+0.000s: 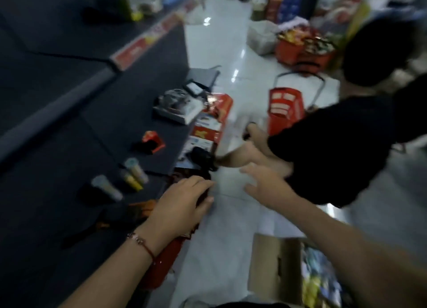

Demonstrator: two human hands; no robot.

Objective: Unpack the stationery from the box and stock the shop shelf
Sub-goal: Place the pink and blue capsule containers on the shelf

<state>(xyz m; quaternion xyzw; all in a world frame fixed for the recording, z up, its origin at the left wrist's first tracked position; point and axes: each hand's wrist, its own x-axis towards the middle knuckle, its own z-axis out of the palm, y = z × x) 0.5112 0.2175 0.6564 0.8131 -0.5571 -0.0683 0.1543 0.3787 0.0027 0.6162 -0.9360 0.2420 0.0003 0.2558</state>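
The picture is motion-blurred. My left hand, with a red bracelet on its wrist, rests flat on a dark pack at the front edge of the dark shop shelf. My right hand hovers over the white floor with fingers spread and nothing in it, close to another person's forearm. The open cardboard box stands on the floor at the lower right, with colourful packs inside. On the shelf lie a few glue-stick tubes, a small red box and blister packs.
A person in black crouches at the right, reaching to the shelf edge with a black item in hand. Red boxes sit at the shelf's edge. Red shopping baskets stand on the floor beyond.
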